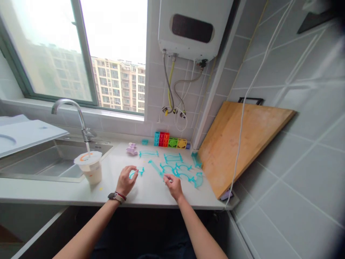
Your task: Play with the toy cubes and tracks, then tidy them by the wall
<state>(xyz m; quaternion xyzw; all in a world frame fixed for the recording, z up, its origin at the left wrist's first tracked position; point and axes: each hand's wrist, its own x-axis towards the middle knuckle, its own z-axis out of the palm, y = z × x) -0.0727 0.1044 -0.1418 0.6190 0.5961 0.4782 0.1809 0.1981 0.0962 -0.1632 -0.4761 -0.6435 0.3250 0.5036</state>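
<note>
My left hand (126,181) is over the counter, thumb and index finger closed in a pinch on a small curved teal plastic piece (141,172). My right hand (173,185) pinches the near end of a long, flat, translucent teal plastic strip (155,167), which slants away to the left. Right of it, several arched teal plastic pieces (183,167) are spread out. Farther back lie a straight teal piece (148,154) and a teal frame-like piece (173,158). A lilac plastic piece (132,149) sits behind my left hand.
Coloured blocks (164,139) line the back wall. A lidded drink cup (93,172) with a straw stands left, beside the sink (61,160) and faucet (84,126). A wooden board (237,140) leans at right, with a white cable (244,104) hanging before it.
</note>
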